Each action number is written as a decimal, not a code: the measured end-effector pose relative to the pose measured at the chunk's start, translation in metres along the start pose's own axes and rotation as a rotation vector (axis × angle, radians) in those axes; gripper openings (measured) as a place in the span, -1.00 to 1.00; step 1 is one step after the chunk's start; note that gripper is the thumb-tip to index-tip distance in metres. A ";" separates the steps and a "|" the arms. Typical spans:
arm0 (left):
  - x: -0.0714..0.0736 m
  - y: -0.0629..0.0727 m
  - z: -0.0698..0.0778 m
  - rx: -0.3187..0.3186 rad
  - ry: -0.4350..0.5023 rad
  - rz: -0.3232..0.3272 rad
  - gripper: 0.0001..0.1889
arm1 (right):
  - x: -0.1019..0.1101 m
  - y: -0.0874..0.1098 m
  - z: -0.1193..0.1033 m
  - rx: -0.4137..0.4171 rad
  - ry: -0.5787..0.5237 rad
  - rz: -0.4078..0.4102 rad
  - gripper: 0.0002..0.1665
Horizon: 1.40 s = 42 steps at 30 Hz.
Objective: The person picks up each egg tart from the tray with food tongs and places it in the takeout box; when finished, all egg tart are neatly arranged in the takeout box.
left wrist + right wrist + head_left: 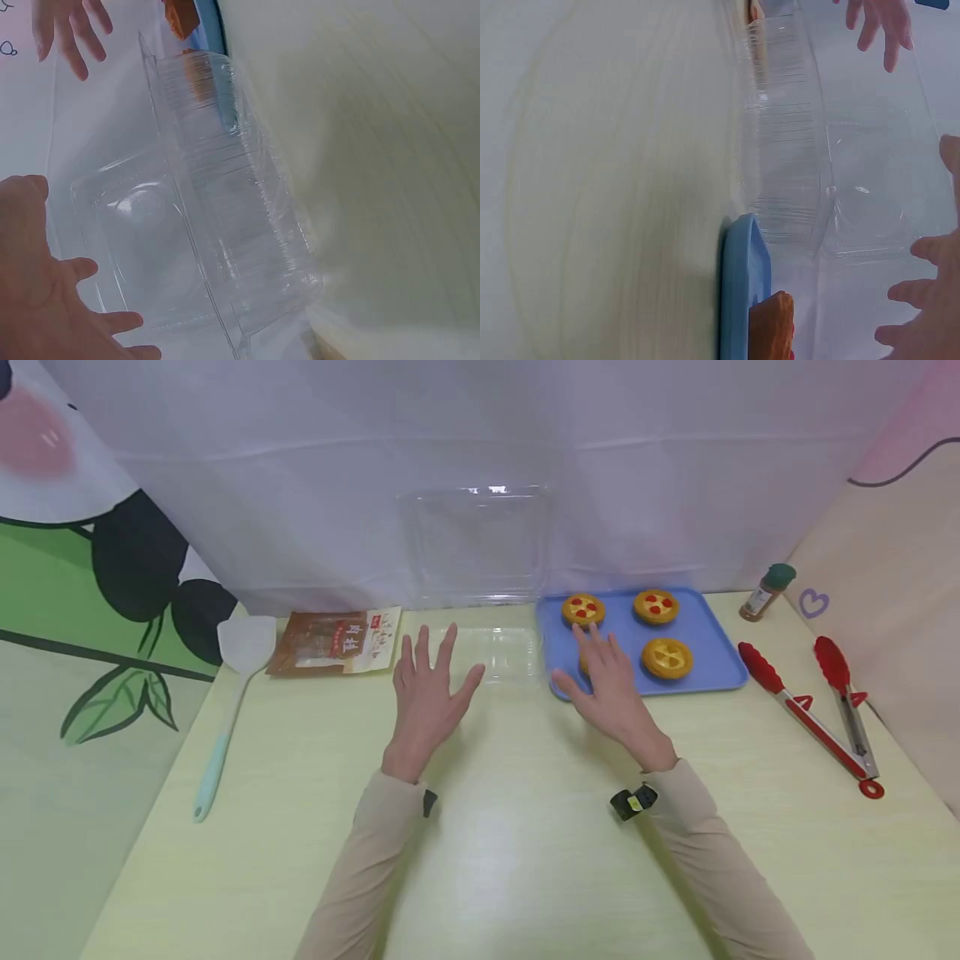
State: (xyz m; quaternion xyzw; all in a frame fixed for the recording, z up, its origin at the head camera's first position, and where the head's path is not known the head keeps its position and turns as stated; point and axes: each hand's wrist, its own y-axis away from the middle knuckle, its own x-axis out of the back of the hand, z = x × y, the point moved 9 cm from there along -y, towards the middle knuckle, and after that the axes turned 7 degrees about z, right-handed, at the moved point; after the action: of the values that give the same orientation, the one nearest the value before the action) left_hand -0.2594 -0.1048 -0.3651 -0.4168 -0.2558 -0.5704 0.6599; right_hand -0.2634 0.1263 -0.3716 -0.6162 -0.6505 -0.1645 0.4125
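In the head view my left hand [429, 706] hovers over the table with its fingers spread, just left of a clear plastic box [510, 656]. The box's lid [480, 547] stands raised at the back. My right hand [611, 693], fingers also spread, is above the near left corner of a blue tray [708, 639] and partly hides one tart. Other tarts on the tray include one with a yellow cross-marked top [667, 658] and two with red pieces, one at the back left [582, 610] and one at the back right [656, 607]. Neither hand holds anything.
At the left lie a white spatula [247, 647] with a pale green handle and a brown-and-cream packet [333, 642]. Right of the tray are red-tipped tongs [813, 722], spread apart, and a green-capped spice bottle [767, 593]. A curtain [300, 510] hangs behind the table.
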 end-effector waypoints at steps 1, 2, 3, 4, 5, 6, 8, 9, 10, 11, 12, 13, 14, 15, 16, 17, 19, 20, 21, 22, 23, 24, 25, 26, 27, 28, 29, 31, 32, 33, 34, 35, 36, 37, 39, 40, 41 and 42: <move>0.001 -0.001 0.000 -0.007 0.024 0.007 -0.24 | 0.002 0.000 0.000 0.000 -0.016 0.001 0.02; 0.002 -0.001 0.000 -0.015 0.050 0.015 -0.25 | 0.003 -0.001 0.000 -0.004 -0.032 -0.001 0.01; 0.004 -0.001 0.000 -0.018 0.081 0.022 -0.25 | 0.004 -0.001 0.000 -0.010 -0.055 -0.007 0.00; 0.005 -0.002 -0.001 -0.021 0.110 0.030 -0.26 | 0.005 -0.001 -0.001 -0.014 -0.073 -0.012 -0.01; 0.006 -0.002 -0.002 -0.022 0.136 0.037 -0.27 | 0.006 -0.001 0.000 -0.020 -0.090 -0.019 -0.03; 0.007 -0.003 -0.003 -0.022 0.161 0.046 -0.28 | 0.007 0.000 0.001 -0.025 -0.105 -0.026 -0.04; 0.011 -0.003 -0.005 -0.019 0.215 0.064 -0.29 | 0.009 0.000 0.001 -0.023 -0.147 -0.035 -0.07; 0.013 -0.003 -0.005 -0.019 0.243 0.074 -0.30 | 0.010 0.000 0.001 -0.018 -0.168 -0.035 -0.08; 0.015 -0.003 -0.006 -0.021 0.266 0.083 -0.31 | 0.012 0.000 0.002 -0.009 -0.181 -0.031 -0.09; 0.017 -0.003 -0.006 -0.021 0.290 0.090 -0.33 | 0.014 0.001 0.002 -0.004 -0.199 -0.030 -0.10; 0.018 -0.003 -0.006 -0.022 0.315 0.095 -0.33 | 0.016 0.001 0.002 0.002 -0.211 -0.027 -0.12; 0.020 -0.003 -0.006 -0.022 0.338 0.098 -0.34 | 0.018 0.001 0.003 0.007 -0.223 -0.021 -0.13; 0.022 -0.003 -0.006 -0.021 0.364 0.101 -0.35 | 0.021 0.002 0.003 0.006 -0.235 -0.018 -0.13; 0.023 -0.003 -0.007 -0.019 0.385 0.104 -0.36 | 0.023 0.002 0.003 0.002 -0.247 -0.015 -0.14; 0.025 -0.003 -0.008 -0.016 0.406 0.108 -0.37 | 0.025 0.003 0.004 -0.005 -0.259 -0.015 -0.15; 0.026 -0.003 -0.008 -0.015 0.430 0.115 -0.38 | 0.026 0.003 0.005 -0.013 -0.271 -0.016 -0.17; 0.030 -0.004 -0.010 -0.019 0.467 0.136 -0.41 | 0.029 0.004 0.007 -0.026 -0.301 -0.016 -0.20; 0.032 -0.004 -0.011 -0.023 0.484 0.150 -0.42 | 0.030 0.005 0.007 -0.033 -0.315 -0.018 -0.21; 0.033 -0.005 -0.012 -0.028 0.498 0.163 -0.44 | 0.031 0.005 0.008 -0.038 -0.326 -0.018 -0.23; 0.035 -0.005 -0.013 -0.031 0.518 0.174 -0.46 | 0.032 0.006 0.009 -0.037 -0.333 -0.015 -0.25; 0.036 -0.005 -0.015 -0.027 0.539 0.179 -0.47 | 0.033 0.006 0.010 -0.038 -0.346 -0.013 -0.27; 0.037 -0.006 -0.017 -0.022 0.560 0.181 -0.48 | 0.034 0.006 0.011 -0.040 -0.364 -0.012 -0.28; 0.037 -0.006 -0.019 -0.010 0.588 0.179 -0.49 | 0.035 0.007 0.012 -0.042 -0.377 -0.011 -0.29; 0.037 -0.006 -0.020 0.005 0.612 0.174 -0.50 | 0.036 0.007 0.012 -0.044 -0.392 -0.011 -0.30; 0.037 -0.006 -0.022 0.022 0.638 0.170 -0.50 | 0.037 0.008 0.014 -0.046 -0.407 -0.010 -0.31; 0.037 -0.006 -0.024 0.041 0.661 0.164 -0.50 | 0.038 0.009 0.014 -0.045 -0.424 -0.010 -0.32; 0.037 -0.005 -0.025 0.058 0.688 0.161 -0.50 | 0.039 0.010 0.016 -0.047 -0.445 -0.009 -0.33; 0.041 -0.004 -0.025 0.096 0.727 0.156 -0.51 | 0.042 0.013 0.018 -0.051 -0.469 -0.012 -0.33; 0.042 -0.004 -0.026 0.104 0.745 0.163 -0.52 | 0.043 0.014 0.019 -0.048 -0.484 -0.012 -0.34; 0.044 -0.003 -0.027 0.111 0.762 0.173 -0.52 | 0.044 0.015 0.021 -0.048 -0.496 -0.010 -0.34; 0.045 -0.003 -0.029 0.121 0.778 0.183 -0.53 | 0.045 0.016 0.022 -0.050 -0.512 -0.009 -0.34; 0.046 -0.003 -0.031 0.131 0.793 0.194 -0.53 | 0.046 0.018 0.024 -0.056 -0.527 -0.010 -0.34; 0.047 -0.003 -0.034 0.143 0.806 0.202 -0.54 | 0.047 0.019 0.025 -0.059 -0.545 -0.010 -0.34; 0.046 -0.003 -0.039 0.144 0.821 0.218 -0.54 | 0.049 0.019 0.026 -0.063 -0.565 -0.008 -0.33; 0.047 -0.003 -0.044 0.168 0.851 0.235 -0.54 | 0.051 0.021 0.029 -0.069 -0.607 -0.004 -0.32; 0.047 -0.002 -0.046 0.180 0.871 0.240 -0.54 | 0.052 0.022 0.030 -0.073 -0.630 -0.003 -0.32; 0.047 -0.002 -0.048 0.192 0.890 0.246 -0.54 | 0.054 0.022 0.031 -0.075 -0.650 0.002 -0.31; 0.047 -0.002 -0.050 0.203 0.915 0.252 -0.54 | 0.055 0.022 0.033 -0.073 -0.673 0.006 -0.30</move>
State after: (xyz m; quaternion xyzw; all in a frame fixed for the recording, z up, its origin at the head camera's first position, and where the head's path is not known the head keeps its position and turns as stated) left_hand -0.2581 -0.1718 -0.3524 -0.0845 0.0591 -0.5829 0.8060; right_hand -0.2482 0.1905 -0.3573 -0.6524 -0.7419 0.0262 0.1526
